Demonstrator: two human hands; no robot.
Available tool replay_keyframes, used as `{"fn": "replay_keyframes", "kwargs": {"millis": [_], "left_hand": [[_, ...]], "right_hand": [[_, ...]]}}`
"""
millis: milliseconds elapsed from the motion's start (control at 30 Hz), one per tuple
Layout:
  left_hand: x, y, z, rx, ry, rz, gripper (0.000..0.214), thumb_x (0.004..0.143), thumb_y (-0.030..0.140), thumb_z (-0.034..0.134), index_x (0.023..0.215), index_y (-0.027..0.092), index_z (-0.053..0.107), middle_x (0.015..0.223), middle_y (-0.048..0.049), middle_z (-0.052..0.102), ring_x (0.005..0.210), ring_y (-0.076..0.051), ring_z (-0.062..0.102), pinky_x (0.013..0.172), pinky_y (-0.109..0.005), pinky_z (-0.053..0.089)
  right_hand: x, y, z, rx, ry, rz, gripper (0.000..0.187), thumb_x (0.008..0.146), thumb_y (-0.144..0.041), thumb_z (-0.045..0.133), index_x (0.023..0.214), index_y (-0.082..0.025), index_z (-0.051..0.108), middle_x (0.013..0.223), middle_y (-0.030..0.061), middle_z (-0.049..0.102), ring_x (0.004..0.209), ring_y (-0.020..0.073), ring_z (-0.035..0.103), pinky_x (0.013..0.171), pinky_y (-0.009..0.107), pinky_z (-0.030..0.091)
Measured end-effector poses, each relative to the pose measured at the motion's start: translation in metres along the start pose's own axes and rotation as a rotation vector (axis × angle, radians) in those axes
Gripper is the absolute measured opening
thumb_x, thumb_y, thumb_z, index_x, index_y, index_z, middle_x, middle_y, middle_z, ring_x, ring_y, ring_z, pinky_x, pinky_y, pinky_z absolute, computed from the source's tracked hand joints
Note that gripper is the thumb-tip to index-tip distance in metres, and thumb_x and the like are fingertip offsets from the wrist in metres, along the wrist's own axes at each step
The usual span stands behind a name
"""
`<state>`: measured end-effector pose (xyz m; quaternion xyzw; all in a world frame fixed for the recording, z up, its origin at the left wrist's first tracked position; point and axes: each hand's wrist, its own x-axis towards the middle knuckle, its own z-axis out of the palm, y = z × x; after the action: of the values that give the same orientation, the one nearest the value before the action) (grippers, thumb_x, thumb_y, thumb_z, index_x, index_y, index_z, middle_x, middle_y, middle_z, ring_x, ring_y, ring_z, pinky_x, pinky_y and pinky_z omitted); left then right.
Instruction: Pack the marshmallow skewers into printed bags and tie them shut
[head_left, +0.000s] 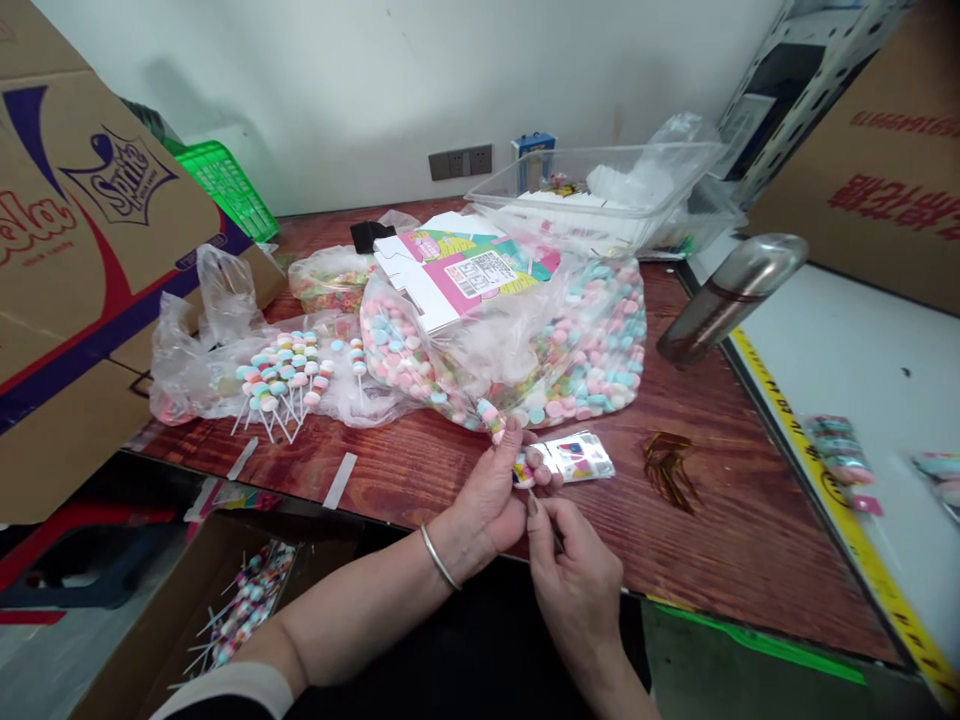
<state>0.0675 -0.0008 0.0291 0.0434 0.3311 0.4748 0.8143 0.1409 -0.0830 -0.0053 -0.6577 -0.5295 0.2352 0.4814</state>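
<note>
My left hand point(491, 490), with a silver bangle on its wrist, is closed round a candy skewer point(495, 422) of pink, blue and yellow discs, held just above the wooden table point(720, 540). My right hand point(574, 570) pinches the thin white stick below those candies. A small clear printed bag point(577, 457) lies flat right beside my fingers. Behind it slumps a big clear bag of loose pastel candies point(577, 350). Several finished candy skewers point(289, 375) lie on crumpled plastic to the left.
A printed carton point(465, 265) lies on the candy bag. Clear plastic bins point(600, 190) stand at the back, a steel flask point(731, 295) at the right, gold twist ties point(667, 465) near my hands. Cardboard boxes point(82, 250) crowd the left; a box below point(240, 600) holds more skewers.
</note>
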Motion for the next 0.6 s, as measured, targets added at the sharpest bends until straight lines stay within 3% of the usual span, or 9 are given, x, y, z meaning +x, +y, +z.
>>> {"fn": "replay_keyframes", "kwargs": {"millis": [100,200,300,400,600], "left_hand": [[-0.001,0.01,-0.003,-0.007,-0.064,0.005,0.028,0.081,0.038,0.069,0.089,0.012,0.062,0.067,-0.0004,0.06,0.06,-0.012,0.058,0.067,-0.029,0.053],[-0.001,0.024,-0.007,-0.013,-0.203,0.001,0.02,0.08,0.025,0.067,0.097,0.014,0.064,0.086,-0.0052,0.067,0.074,-0.017,0.065,0.073,-0.034,0.054],[0.001,0.029,-0.009,-0.012,-0.256,-0.009,0.016,0.077,0.016,0.069,0.092,0.015,0.064,0.081,-0.0018,0.064,0.074,-0.015,0.065,0.076,-0.032,0.054],[0.003,0.026,-0.008,-0.022,-0.184,0.015,0.015,0.077,0.021,0.073,0.084,0.014,0.062,0.074,0.0007,0.06,0.064,-0.011,0.062,0.07,-0.027,0.055],[0.01,0.025,-0.004,-0.104,0.005,0.007,0.019,0.078,0.024,0.073,0.077,0.014,0.057,0.07,0.0017,0.058,0.056,-0.007,0.058,0.059,-0.021,0.055]], "right_hand": [[0.0,0.004,-0.001,0.071,-0.011,0.021,0.025,0.09,-0.038,0.053,0.079,-0.019,0.064,0.068,0.0017,0.062,0.062,0.0145,0.055,0.063,0.026,0.04],[0.001,0.006,-0.004,0.432,-0.175,0.303,0.034,0.089,-0.049,0.053,0.074,-0.019,0.06,0.055,-0.0037,0.047,0.048,0.0101,0.041,0.047,0.023,0.032],[0.002,0.006,-0.007,0.764,-0.273,0.54,0.041,0.084,-0.055,0.058,0.067,-0.018,0.056,0.048,-0.0083,0.032,0.042,0.0064,0.025,0.04,0.02,0.017],[0.001,0.003,-0.007,0.897,-0.316,0.635,0.042,0.081,-0.054,0.064,0.064,-0.017,0.056,0.046,-0.0092,0.029,0.042,0.0054,0.027,0.04,0.019,0.017],[-0.003,0.003,-0.007,0.985,-0.338,0.704,0.041,0.079,-0.054,0.067,0.063,-0.017,0.057,0.043,-0.0114,0.025,0.039,0.0036,0.026,0.044,0.019,0.028]]}}
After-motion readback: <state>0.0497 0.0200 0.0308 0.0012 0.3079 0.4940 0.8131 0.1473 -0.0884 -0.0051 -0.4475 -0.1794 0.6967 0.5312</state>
